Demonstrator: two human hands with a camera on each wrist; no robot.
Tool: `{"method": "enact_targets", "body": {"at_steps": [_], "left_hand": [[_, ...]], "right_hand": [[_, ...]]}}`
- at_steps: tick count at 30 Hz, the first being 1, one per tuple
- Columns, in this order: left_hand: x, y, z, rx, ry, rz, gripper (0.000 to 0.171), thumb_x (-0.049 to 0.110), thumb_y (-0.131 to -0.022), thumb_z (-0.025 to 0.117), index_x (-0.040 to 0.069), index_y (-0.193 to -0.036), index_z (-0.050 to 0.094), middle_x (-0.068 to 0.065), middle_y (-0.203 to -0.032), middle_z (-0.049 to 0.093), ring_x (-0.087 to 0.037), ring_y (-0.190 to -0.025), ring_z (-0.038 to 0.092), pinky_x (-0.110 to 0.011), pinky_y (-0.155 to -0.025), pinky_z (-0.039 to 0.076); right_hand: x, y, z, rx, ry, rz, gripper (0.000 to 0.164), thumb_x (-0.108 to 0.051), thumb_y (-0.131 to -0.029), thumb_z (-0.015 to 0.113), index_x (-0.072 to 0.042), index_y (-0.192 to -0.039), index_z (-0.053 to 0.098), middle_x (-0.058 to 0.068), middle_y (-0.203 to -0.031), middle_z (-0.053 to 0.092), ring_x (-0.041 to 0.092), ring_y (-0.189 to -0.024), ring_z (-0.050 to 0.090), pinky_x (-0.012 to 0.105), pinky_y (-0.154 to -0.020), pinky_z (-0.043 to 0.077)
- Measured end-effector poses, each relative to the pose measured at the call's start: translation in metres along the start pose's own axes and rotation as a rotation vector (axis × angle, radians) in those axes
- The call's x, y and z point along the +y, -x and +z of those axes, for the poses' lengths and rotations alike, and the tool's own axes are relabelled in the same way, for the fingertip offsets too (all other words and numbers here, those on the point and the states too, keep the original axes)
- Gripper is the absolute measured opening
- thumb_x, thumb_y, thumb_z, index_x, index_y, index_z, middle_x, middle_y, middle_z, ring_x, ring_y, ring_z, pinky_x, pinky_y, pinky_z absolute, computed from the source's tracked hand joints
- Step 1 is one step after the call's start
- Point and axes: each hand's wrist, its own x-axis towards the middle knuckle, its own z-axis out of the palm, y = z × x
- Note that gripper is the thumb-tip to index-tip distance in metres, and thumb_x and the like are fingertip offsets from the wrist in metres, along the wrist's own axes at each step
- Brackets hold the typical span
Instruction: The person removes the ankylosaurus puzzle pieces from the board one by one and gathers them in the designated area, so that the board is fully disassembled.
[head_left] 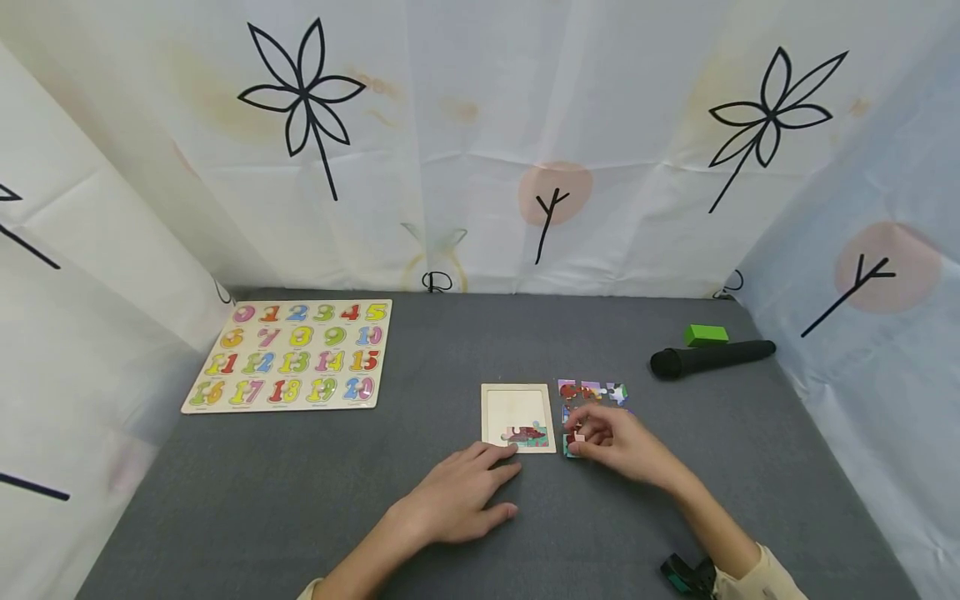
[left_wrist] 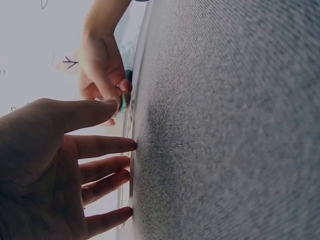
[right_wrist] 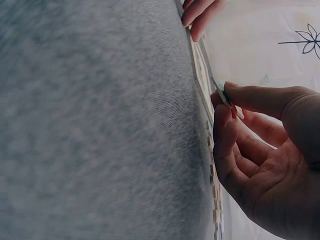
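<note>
In the head view a small light wooden puzzle frame [head_left: 491,408] lies flat on the table, with a few joined dark red and teal pieces [head_left: 527,435] at its lower right. My left hand [head_left: 468,493] lies by the frame's near edge, fingers spread, fingertips touching the edge and the cloth. To the right of the frame, my right hand [head_left: 618,442] pinches a puzzle piece [right_wrist: 221,92] between thumb and fingers, just above the table. Beneath and beyond that hand, several loose colourful pieces [head_left: 592,390] are laid close together; the hand hides some of them.
A number puzzle board [head_left: 288,357] lies at the far left. Toward the back right are a black microphone [head_left: 712,358] and a green block [head_left: 706,335]. A dark device [head_left: 688,577] sits by the right wrist. Printed white curtains [head_left: 465,108] border the grey tabletop [head_left: 300,492].
</note>
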Motion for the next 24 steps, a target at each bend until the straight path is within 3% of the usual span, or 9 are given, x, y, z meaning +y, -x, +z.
{"method": "enact_targets", "body": {"at_steps": [8,24], "left_hand": [[-0.001,-0.001,0.000,-0.006,0.008,-0.001,0.054,0.046,-0.107,0.066,0.019,-0.153,0.063,0.003,-0.168,0.051,-0.019,-0.152,0.049,-0.047,-0.120,0.050],[-0.002,-0.001,0.002,0.026,-0.014,0.016,0.053,0.045,-0.106,0.066,0.018,-0.152,0.065,0.003,-0.165,0.053,-0.018,-0.149,0.051,-0.044,-0.118,0.051]], "right_hand": [[0.007,0.003,0.005,0.027,0.061,0.013,0.019,-0.012,-0.100,0.078,-0.002,-0.115,0.072,0.005,-0.091,0.078,0.002,-0.077,0.070,0.022,-0.071,0.059],[0.002,-0.001,0.014,0.179,0.361,-0.029,0.016,-0.012,-0.091,0.087,-0.010,-0.105,0.080,-0.004,-0.086,0.066,-0.005,-0.070,0.056,0.022,-0.065,0.052]]}}
